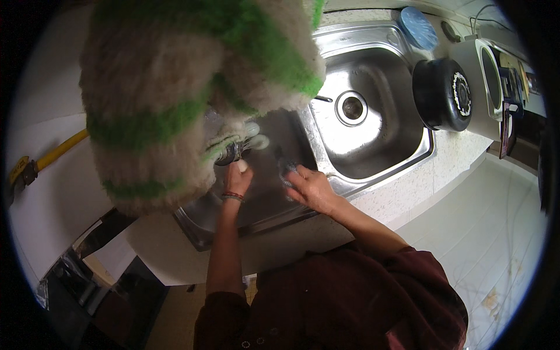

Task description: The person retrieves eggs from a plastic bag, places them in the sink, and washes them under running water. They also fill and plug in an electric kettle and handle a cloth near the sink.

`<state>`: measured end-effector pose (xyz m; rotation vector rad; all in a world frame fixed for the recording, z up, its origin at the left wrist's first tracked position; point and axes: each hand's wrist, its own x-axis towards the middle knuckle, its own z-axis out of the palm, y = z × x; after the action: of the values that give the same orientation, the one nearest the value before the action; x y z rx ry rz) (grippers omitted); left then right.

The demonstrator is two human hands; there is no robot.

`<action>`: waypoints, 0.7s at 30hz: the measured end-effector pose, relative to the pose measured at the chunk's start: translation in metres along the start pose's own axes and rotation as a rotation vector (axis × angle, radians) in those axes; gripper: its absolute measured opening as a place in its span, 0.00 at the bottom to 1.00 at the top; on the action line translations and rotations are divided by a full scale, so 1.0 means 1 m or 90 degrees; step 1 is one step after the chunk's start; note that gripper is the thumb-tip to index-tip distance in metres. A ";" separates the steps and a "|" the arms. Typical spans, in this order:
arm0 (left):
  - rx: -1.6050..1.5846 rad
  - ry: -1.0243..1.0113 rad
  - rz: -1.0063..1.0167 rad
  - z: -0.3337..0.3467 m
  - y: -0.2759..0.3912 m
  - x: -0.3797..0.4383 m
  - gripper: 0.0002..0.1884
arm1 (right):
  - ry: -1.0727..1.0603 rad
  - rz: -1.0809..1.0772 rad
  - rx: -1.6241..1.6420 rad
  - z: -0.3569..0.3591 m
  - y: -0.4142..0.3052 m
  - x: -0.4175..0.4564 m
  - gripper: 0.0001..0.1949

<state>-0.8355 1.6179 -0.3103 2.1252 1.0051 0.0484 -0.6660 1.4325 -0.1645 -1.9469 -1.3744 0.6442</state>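
Observation:
My left hand, with a band at the wrist, is closed over the left basin of a steel double sink. It grips a metal utensil with a dark rounded part; its exact kind is unclear. Two pale rounded ends like spoon bowls show just beyond it, partly hidden. A blurred grey scouring pad is pinched between the thumb and fingers of my right hand, to the right over the same basin. Fuzzy green and beige striped fabric hangs close to the camera and covers the basin's far left.
The right basin has a round drain. A black pot rests on its side at the sink's right rim. Behind it are a blue plastic item and a white appliance. A yellow pipe runs along the left wall.

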 end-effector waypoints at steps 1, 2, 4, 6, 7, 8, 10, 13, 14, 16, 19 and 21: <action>0.038 -0.039 -0.090 0.004 0.007 -0.003 0.25 | -0.008 0.002 -0.013 0.003 0.001 -0.001 0.16; 0.077 -0.078 -0.180 0.005 0.013 -0.006 0.26 | -0.016 0.004 -0.026 0.006 0.002 -0.001 0.16; 0.093 -0.051 -0.122 0.007 0.014 -0.009 0.27 | -0.014 0.004 -0.041 0.006 0.001 0.000 0.16; 0.108 -0.024 -0.090 0.011 0.012 -0.009 0.28 | 0.004 -0.001 -0.041 0.005 -0.001 0.001 0.16; 0.116 -0.011 -0.085 0.013 0.010 -0.009 0.29 | 0.000 0.000 -0.040 0.004 -0.001 0.002 0.16; 0.124 0.002 -0.081 0.015 0.008 -0.009 0.30 | -0.003 0.001 -0.039 0.004 -0.001 0.001 0.16; 0.136 0.007 -0.076 0.018 0.005 -0.008 0.30 | 0.000 0.001 -0.037 0.003 -0.001 0.002 0.16; 0.132 -0.028 -0.130 0.020 0.005 -0.011 0.31 | 0.005 0.004 -0.033 0.003 -0.002 0.002 0.16; 0.126 -0.047 -0.159 0.020 0.005 -0.012 0.31 | 0.001 0.009 -0.033 0.002 -0.003 0.002 0.16; 0.143 -0.062 -0.166 0.018 0.006 -0.012 0.32 | 0.005 0.012 -0.031 0.002 -0.004 0.002 0.15; 0.202 -0.115 -0.222 0.008 0.025 -0.008 0.29 | 0.020 0.007 -0.031 0.005 -0.002 0.002 0.12; 0.231 -0.135 -0.251 0.002 0.036 -0.007 0.28 | 0.023 0.004 -0.035 0.005 -0.001 0.002 0.12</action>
<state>-0.8161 1.5982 -0.2860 2.1454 1.3602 -0.5795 -0.6702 1.4357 -0.1672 -1.9978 -1.3779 0.5769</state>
